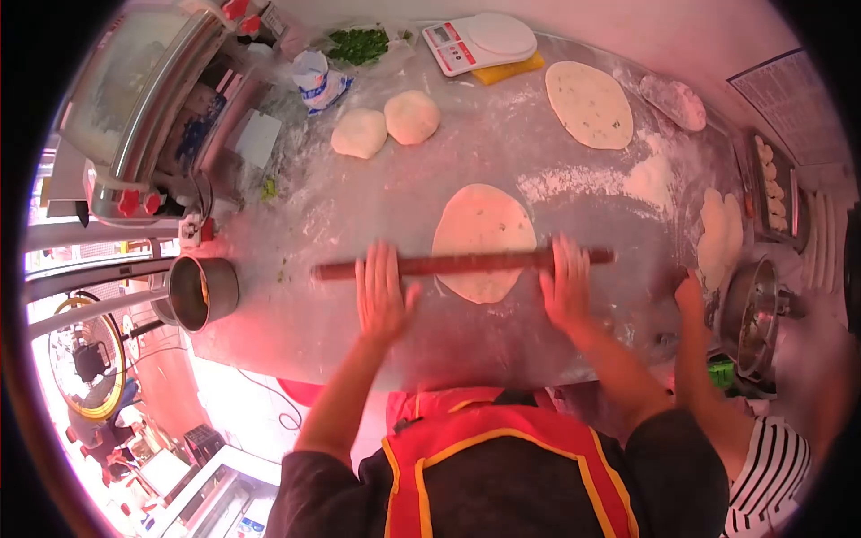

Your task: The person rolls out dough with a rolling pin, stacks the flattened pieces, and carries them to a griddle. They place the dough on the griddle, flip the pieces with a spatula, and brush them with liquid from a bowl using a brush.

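Nearest is the person's red apron [508,432] with yellow edging, worn over a dark top. To its right is a co-worker's black-and-white striped sleeve [769,475].

Both forearms reach out over the grey metal counter [350,211]. The left hand [382,291] lies on the rolling pin [466,263] towards its left end, its fingers stretched straight across the wood and close together, the thumb held away. The right hand [567,285] rests near the other end in much the same way, fingers extended over the pin instead of curled around it, thumb apart.

The pin lies crosswise over a flat oval dough sheet [484,220] flecked with green, which sits between the two hands and shows on both sides of the wood. Well to the left, a deep metal pot [225,291] stands at the counter's edge. On the right, the co-worker's hand [689,294] is just beside some long dough pieces [720,238]; whether its fingers grip anything, I cannot tell. A round metal pan [752,323] is close by.

Farther off, loose flour [649,184] is heaped on the right, with a tray of small dough pieces [771,184] beyond the long ones. Two dough balls [413,117] touch on the left. At the back are chopped greens [359,47], a white kitchen scale [500,38] partly over something yellow, and a second dough sheet [589,103].
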`<state>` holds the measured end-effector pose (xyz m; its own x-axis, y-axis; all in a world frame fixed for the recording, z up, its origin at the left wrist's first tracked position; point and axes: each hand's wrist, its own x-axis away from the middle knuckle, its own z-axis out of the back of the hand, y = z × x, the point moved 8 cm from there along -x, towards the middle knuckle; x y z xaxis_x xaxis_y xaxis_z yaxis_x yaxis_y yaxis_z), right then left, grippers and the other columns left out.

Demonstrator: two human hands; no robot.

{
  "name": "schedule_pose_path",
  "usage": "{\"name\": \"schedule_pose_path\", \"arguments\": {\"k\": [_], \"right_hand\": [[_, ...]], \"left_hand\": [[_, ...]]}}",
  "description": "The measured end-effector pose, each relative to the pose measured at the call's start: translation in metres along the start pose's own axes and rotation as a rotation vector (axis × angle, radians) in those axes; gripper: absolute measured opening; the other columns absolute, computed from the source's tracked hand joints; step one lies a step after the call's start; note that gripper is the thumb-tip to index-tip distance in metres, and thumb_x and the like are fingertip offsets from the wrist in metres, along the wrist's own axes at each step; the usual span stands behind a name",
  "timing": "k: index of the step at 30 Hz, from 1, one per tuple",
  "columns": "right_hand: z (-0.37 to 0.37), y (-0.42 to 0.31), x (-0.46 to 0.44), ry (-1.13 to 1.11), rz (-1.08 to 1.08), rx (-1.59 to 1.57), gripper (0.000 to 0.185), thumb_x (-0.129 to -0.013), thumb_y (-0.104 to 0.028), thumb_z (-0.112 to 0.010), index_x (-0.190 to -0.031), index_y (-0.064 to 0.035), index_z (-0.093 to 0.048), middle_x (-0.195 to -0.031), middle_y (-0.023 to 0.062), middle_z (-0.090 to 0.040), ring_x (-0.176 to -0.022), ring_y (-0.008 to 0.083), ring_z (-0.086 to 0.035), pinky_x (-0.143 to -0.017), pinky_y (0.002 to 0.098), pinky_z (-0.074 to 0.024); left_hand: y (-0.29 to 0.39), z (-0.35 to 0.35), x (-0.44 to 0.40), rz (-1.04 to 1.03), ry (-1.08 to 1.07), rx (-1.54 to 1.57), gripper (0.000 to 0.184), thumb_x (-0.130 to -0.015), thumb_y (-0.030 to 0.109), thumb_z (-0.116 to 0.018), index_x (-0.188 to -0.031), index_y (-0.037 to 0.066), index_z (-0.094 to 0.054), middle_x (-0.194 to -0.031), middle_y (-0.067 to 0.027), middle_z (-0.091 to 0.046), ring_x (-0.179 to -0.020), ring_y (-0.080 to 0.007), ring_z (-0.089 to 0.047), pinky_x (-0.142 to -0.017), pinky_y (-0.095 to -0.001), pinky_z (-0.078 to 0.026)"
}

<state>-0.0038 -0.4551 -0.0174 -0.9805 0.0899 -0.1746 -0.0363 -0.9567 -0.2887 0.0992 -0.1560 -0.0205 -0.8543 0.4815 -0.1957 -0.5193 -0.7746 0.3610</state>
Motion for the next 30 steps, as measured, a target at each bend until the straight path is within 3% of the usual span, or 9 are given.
{"name": "schedule_pose_path", "arguments": {"k": [4, 9, 11, 16, 21, 23, 25, 29, 30], "right_hand": [[0.007, -0.015, 0.032, -0.081, -0.051, -0.004, 0.067, -0.091, -0.028, -0.058, -0.145, 0.0029, -0.032, -0.147, 0.0214, -0.038, -0.138, 0.039, -0.033, -0.115, 0.0539, -0.021], [-0.018, 0.018, -0.101, 0.017, -0.007, 0.219, 0.059, -0.096, -0.03, -0.049, -0.144, 0.0012, -0.034, -0.146, 0.0209, -0.04, -0.136, 0.0376, -0.037, -0.112, 0.0545, -0.0244], [-0.016, 0.021, -0.109, 0.024, -0.088, 0.157, 0.056, -0.098, -0.031, -0.046, -0.143, 0.0003, -0.035, -0.145, 0.0203, -0.041, -0.134, 0.0374, -0.038, -0.112, 0.0553, -0.025], [0.009, -0.021, 0.028, 0.037, 0.049, -0.032, 0.054, -0.095, -0.028, -0.053, -0.14, -0.0015, -0.041, -0.142, 0.0192, -0.045, -0.133, 0.0369, -0.04, -0.112, 0.0562, -0.0229], [-0.044, -0.018, -0.124, -0.042, -0.108, -0.457, 0.058, -0.077, -0.032, -0.076, -0.124, -0.0047, -0.054, -0.114, 0.0172, -0.061, -0.106, 0.0356, -0.057, -0.091, 0.0434, -0.0458], [-0.081, -0.045, -0.159, -0.546, -0.341, -0.556, 0.048, -0.073, -0.023, -0.079, -0.113, -0.0035, -0.062, -0.106, 0.0178, -0.064, -0.1, 0.0301, -0.062, -0.086, 0.0408, -0.0494], [-0.095, -0.125, -0.168, -0.638, 0.228, -0.142, 0.034, -0.071, -0.023, -0.077, -0.098, -0.0055, -0.066, -0.099, 0.0179, -0.066, -0.1, 0.0287, -0.063, -0.085, 0.0398, -0.0499], [-0.116, -0.273, -0.119, -0.667, 0.711, -0.211, 0.025, -0.072, -0.027, -0.073, -0.09, -0.0101, -0.07, -0.085, 0.0153, -0.068, -0.091, 0.034, -0.064, -0.081, 0.0429, -0.0516], [-0.124, -0.264, -0.132, -0.613, 0.566, -0.298, 0.025, -0.072, -0.026, -0.073, -0.089, -0.0093, -0.07, -0.084, 0.0152, -0.068, -0.088, 0.0327, -0.065, -0.078, 0.0425, -0.052]], "left_hand": [[0.008, -0.003, 0.044, 0.065, -0.142, -0.011, 0.079, -0.084, 0.035, -0.062, -0.146, -0.003, -0.031, -0.147, -0.0228, -0.038, -0.14, -0.0425, -0.029, -0.115, -0.0577, -0.017], [-0.021, -0.001, -0.118, 0.059, 0.077, -0.177, 0.059, -0.096, 0.032, -0.05, -0.141, -0.002, -0.038, -0.146, -0.0198, -0.042, -0.138, -0.0348, -0.035, -0.115, -0.0546, -0.019], [-0.018, -0.001, -0.1, 0.047, 0.062, -0.149, 0.059, -0.095, 0.033, -0.052, -0.141, -0.002, -0.039, -0.145, -0.0199, -0.042, -0.138, -0.0351, -0.035, -0.115, -0.0537, -0.019], [0.007, 0.007, 0.029, 0.009, -0.016, -0.043, 0.054, -0.087, 0.019, -0.061, -0.137, 0.004, -0.046, -0.135, -0.0152, -0.051, -0.131, -0.0304, -0.044, -0.114, -0.0543, -0.023], [0.008, 0.01, 0.016, -0.108, -0.143, -0.01, 0.029, -0.081, 0.008, -0.056, -0.11, 0.007, -0.058, -0.104, -0.0102, -0.06, -0.104, -0.0275, -0.056, -0.093, -0.0429, -0.043], [0.021, 0.027, 0.04, -0.057, -0.184, -0.015, 0.026, -0.08, 0.007, -0.056, -0.106, 0.006, -0.058, -0.1, -0.0099, -0.06, -0.099, -0.027, -0.057, -0.086, -0.0405, -0.044], [0.034, 0.043, 0.064, -0.02, -0.16, -0.001, 0.024, -0.079, 0.008, -0.057, -0.103, 0.006, -0.058, -0.096, -0.0088, -0.059, -0.093, -0.0264, -0.058, -0.079, -0.0396, -0.046], [0.042, 0.046, 0.099, 0.061, -0.178, 0.06, 0.024, -0.079, 0.01, -0.057, -0.103, 0.008, -0.058, -0.097, -0.0086, -0.06, -0.096, -0.0261, -0.058, -0.081, -0.0392, -0.045], [0.041, 0.046, 0.104, 0.066, -0.168, 0.057, 0.026, -0.079, 0.011, -0.059, -0.105, 0.008, -0.059, -0.097, -0.0084, -0.06, -0.096, -0.0266, -0.058, -0.081, -0.0394, -0.045]]}}
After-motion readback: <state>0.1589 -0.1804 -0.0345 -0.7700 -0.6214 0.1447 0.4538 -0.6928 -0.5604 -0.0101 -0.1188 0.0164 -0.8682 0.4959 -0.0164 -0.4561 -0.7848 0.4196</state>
